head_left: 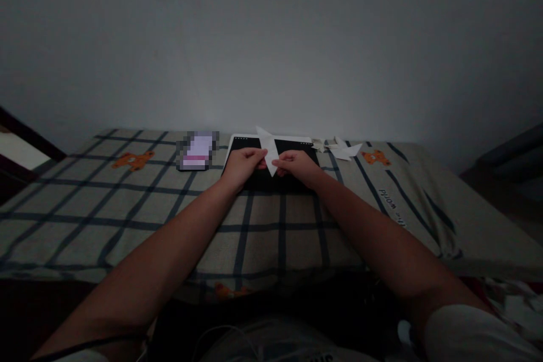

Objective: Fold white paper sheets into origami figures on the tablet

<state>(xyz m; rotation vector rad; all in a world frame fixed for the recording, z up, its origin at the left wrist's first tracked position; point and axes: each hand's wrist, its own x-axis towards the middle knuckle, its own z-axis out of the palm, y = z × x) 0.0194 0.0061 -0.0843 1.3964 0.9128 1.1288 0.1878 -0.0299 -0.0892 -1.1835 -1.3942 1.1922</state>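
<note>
The left hand [242, 164] and right hand [300, 165] pinch the paper [269, 149] – likely light, easily creased – best held by edges.

A short pale sleeve [470, 331] is seen at the lower right; at the bottom centre, a greyish top [271, 345] carries dark letters [324, 358], partly cut.

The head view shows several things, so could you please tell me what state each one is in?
White pointed paper: folded, held in both hands.
Left hand: pinching the paper's left edge.
Right hand: pinching its lower right edge.
Black rectangular pad: lying under the hands.
Dark-edged phone: screen lit, picture pixelated.
Grey cloth with dark-blue checks: spread, wrinkled at right.
White angular paper pieces: loose on the cloth.
</note>
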